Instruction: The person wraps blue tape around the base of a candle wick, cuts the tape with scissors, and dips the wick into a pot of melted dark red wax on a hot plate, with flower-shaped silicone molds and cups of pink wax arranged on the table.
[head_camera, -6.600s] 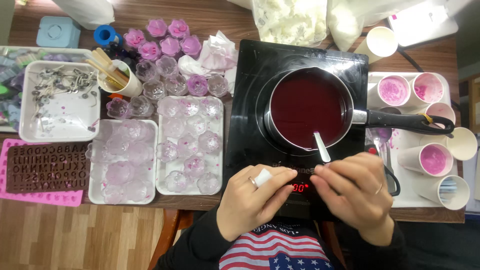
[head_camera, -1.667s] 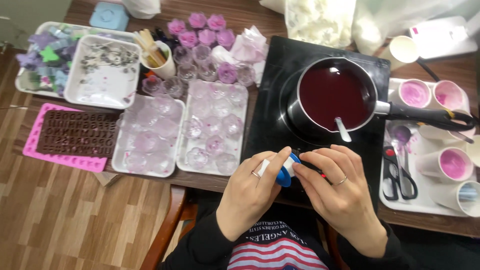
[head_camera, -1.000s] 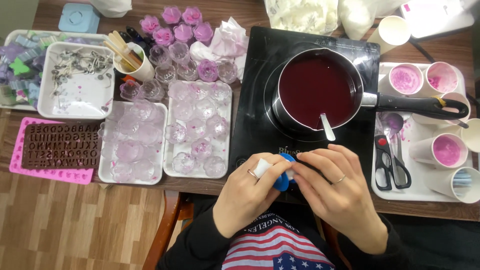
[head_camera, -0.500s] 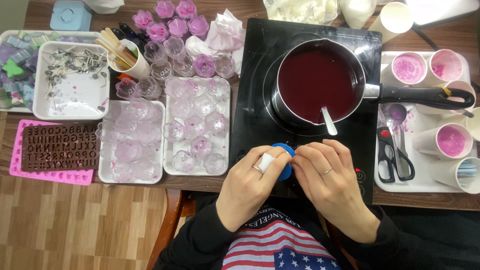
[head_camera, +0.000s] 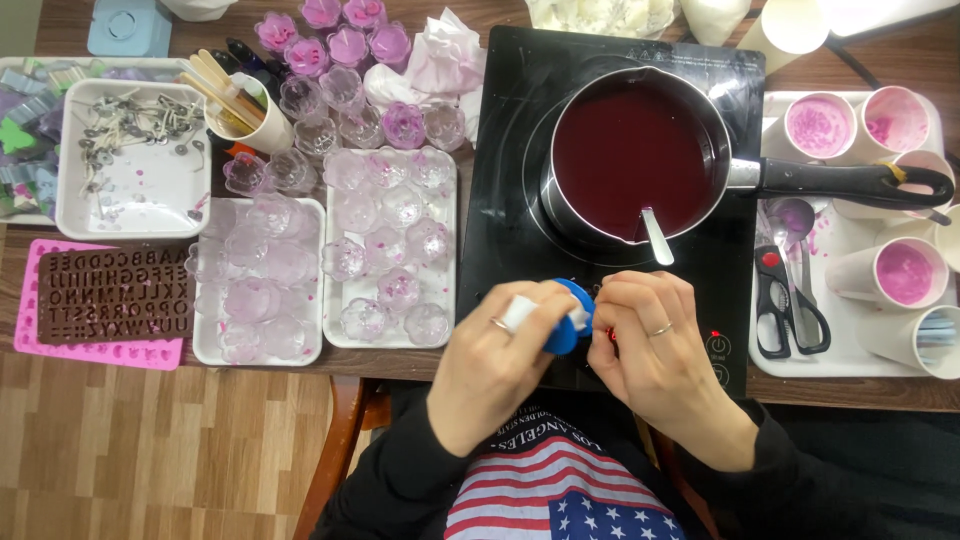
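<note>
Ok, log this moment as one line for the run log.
left hand: holds small blue round piece | right hand: picks at same piece | saucepan of dark red liquid on black cooktop behind hands

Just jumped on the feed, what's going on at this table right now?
A person holds a small blue round object between both hands at the table's near edge: the left hand grips it, and the right hand picks at its edge. Just beyond them, a saucepan of dark red liquid sits on a black hob with a spoon in it. To the left, white trays hold clear flower-shaped moulds. Nothing is being poured.
</note>
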